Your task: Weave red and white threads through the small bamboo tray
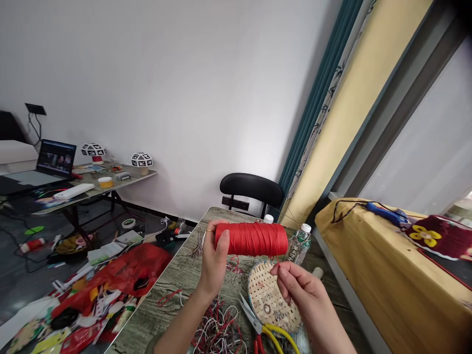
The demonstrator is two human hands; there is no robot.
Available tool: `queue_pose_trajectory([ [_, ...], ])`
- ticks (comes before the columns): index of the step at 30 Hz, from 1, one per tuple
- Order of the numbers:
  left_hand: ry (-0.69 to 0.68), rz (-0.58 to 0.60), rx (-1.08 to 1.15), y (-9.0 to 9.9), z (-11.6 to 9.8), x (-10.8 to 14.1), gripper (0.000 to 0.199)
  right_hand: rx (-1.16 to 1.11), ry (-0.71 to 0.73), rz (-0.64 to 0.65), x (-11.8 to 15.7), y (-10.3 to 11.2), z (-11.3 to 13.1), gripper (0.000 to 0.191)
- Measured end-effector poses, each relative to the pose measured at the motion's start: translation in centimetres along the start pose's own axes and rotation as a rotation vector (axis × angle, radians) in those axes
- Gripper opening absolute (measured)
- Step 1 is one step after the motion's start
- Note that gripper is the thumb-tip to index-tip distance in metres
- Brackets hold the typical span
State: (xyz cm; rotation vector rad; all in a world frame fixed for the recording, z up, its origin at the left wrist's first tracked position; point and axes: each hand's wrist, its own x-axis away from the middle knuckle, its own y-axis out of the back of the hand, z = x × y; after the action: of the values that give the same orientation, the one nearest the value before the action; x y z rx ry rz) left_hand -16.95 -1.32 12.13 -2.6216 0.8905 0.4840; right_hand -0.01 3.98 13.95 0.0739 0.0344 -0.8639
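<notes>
A large spool of red cord point(254, 239) lies sideways in the air over the table, with my left hand point(216, 260) wrapped round its left end. Below the spool's right end, my right hand point(297, 282) pinches a strand of the red cord between thumb and forefinger. Under my right hand sits a round woven tray point(258, 290) with small bits on it. Scissors point(254, 317) with yellow handles lie open against the tray's front left edge, and red handles point(259, 344) show beside them. A tangle of red and white cords point(217, 327) is near my left forearm.
Plastic bottles point(299, 243) stand at the table's point(177, 275) far right, and a black chair point(250, 184) is behind it. A yellow-covered ledge point(354, 246) runs along the right. To the left are a second table with a laptop point(55, 160) and a cluttered floor pile point(114, 275).
</notes>
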Motion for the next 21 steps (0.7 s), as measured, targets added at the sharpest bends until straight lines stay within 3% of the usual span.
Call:
queue_pose_trajectory([
  [5, -0.099, 0.086, -0.181, 0.5, 1.0, 0.0, 0.024, 0.427, 0.205, 0.066, -2.6, 1.3, 6.8, 0.03],
  [8, -0.104, 0.214, -0.215, 0.4, 1.6, 0.5, 0.024, 0.381, 0.272, 0.066, -6.9, 1.1, 10.8, 0.024],
  [12, -0.118, 0.392, -0.194, 0.2, 1.4, 1.2, 0.027, 0.31, 0.099, 0.159, -13.5, 0.5, 11.6, 0.018],
  [15, -0.122, 0.509, -0.188, 0.3, 0.5, 1.6, 0.028, 0.278, 0.048, 0.154, -16.0, 0.4, 11.0, 0.016],
  [18, -0.127, 0.464, -0.307, 0.3, 0.2, 1.4, 0.026, 0.228, 0.119, 0.1, -14.6, 0.2, 11.5, 0.015],
  [21, -0.06, 0.204, -0.32, 0.1, 1.2, 0.6, 0.023, 0.212, 0.253, 0.061, -9.1, -0.9, 11.6, 0.02],
])
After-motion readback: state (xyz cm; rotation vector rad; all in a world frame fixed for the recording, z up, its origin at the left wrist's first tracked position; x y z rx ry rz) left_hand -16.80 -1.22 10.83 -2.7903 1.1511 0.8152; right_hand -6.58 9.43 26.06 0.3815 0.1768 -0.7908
